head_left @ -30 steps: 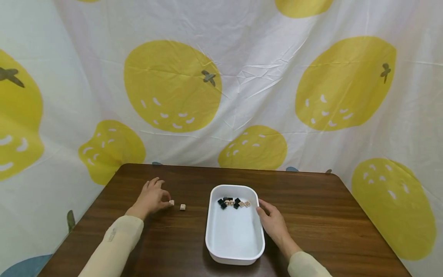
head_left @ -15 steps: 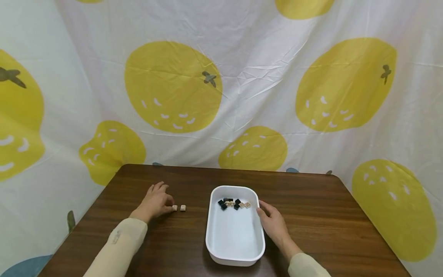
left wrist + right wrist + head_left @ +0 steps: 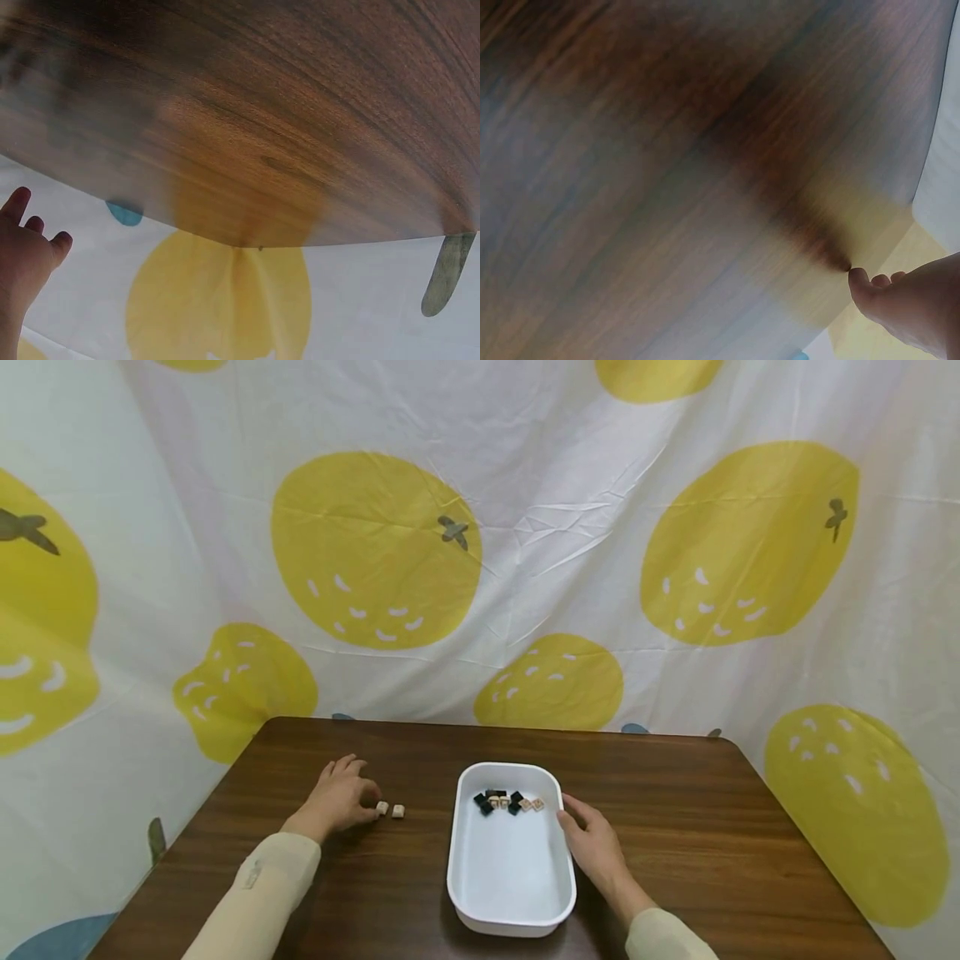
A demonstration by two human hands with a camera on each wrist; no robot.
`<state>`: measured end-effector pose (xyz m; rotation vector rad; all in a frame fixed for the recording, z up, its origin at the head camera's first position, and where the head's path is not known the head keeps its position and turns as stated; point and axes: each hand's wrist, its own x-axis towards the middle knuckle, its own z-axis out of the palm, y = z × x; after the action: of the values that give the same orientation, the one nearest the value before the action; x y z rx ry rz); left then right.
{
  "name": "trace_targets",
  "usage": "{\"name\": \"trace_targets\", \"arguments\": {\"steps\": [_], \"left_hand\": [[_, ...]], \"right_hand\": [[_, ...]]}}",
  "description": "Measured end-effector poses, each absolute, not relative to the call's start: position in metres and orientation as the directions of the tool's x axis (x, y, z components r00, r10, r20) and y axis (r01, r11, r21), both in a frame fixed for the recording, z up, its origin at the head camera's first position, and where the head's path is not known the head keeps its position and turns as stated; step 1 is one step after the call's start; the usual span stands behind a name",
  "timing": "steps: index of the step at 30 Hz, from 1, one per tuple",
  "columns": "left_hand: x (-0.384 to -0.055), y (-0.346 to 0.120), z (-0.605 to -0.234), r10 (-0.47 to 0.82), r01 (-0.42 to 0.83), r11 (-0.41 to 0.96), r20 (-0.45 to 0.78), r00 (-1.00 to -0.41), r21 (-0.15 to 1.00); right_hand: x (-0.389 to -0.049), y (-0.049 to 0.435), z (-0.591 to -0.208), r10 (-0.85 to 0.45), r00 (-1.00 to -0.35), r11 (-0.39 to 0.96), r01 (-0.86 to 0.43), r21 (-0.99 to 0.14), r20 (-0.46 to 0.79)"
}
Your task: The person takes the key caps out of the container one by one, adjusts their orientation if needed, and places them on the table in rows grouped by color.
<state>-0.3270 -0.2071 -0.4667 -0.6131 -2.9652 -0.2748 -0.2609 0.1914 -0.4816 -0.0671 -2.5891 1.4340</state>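
My left hand [image 3: 337,797] is over the left part of the table, its thumb and forefinger pinching a small beige keycap [image 3: 382,808]. Just right of it, a second beige keycap [image 3: 398,812] lies on the wood. At the right side of a white tray [image 3: 512,868], my right hand [image 3: 596,843] holds the rim, thumb on the edge and the fingers along the outer wall. Toward the tray's far end lie several black keycaps [image 3: 486,808] and beige keycaps [image 3: 537,804]. Neither wrist view shows the keycaps; each catches only part of its hand.
The dark wooden table [image 3: 675,810] has rounded far corners. Behind it hangs a white cloth [image 3: 555,527] printed with large yellow fruit, close to the table's far edge.
My left hand has come slightly nearer and to the right with its keycap, bringing it close beside the second one. The right hand and the tray stay put.
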Motion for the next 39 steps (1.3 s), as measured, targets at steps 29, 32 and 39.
{"name": "trace_targets", "arguments": {"steps": [29,32,39], "left_hand": [[-0.336,-0.177,-0.456,0.349,0.395,0.88,0.206,-0.914,0.265],[-0.34,-0.156,-0.446,0.354,0.424,0.856,0.261,-0.898,0.297],[-0.344,-0.099,-0.44,0.383,0.491,0.792,0.33,-0.863,0.364]], "right_hand": [[-0.261,0.192,-0.48,0.126,-0.982,0.538,-0.053,-0.841,0.143],[-0.26,0.193,-0.48,0.125,-0.982,0.538,-0.056,-0.841,0.145],[-0.259,0.192,-0.481,0.12,-0.982,0.538,-0.059,-0.841,0.146]]}}
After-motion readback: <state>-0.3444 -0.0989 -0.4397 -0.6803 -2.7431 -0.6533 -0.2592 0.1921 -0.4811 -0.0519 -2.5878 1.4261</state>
